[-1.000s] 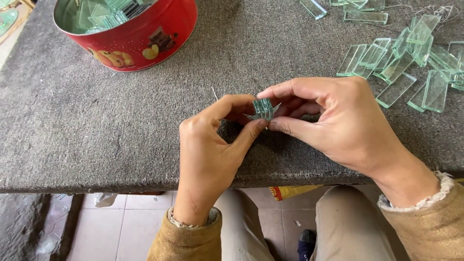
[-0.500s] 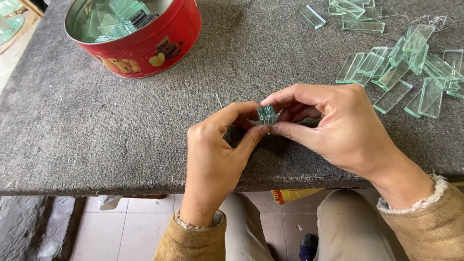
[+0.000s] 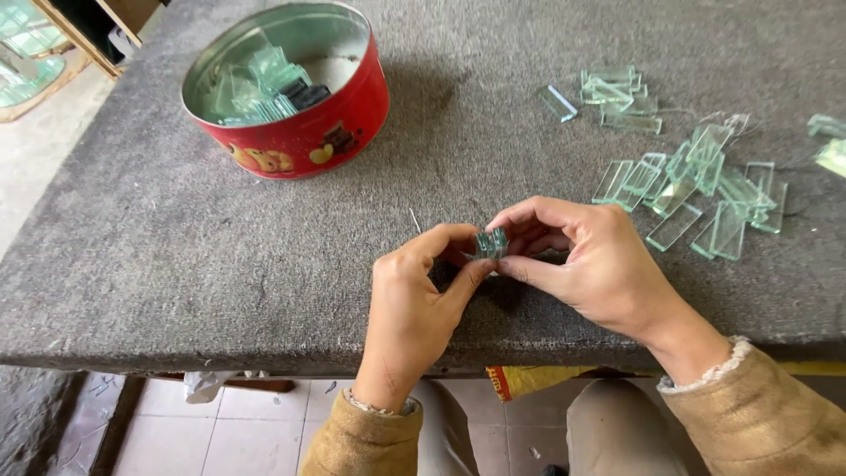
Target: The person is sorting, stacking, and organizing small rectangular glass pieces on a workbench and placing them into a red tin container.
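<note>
Item: small stack of glass strips (image 3: 491, 241), pale green, pinched above the near edge of the grey felt-covered bench (image 3: 176, 247). Left hand (image 3: 414, 308): fingers closed on the stack's left side. Right hand (image 3: 599, 264): fingers closed on its right side. Loose glass strips (image 3: 687, 194) lie scattered to the right; red round tin (image 3: 300, 132), partly filled with more, stands well apart at far left. Risk, judged: uneven squeeze could fan the stack apart; sharp edges could nick fingertips.
</note>
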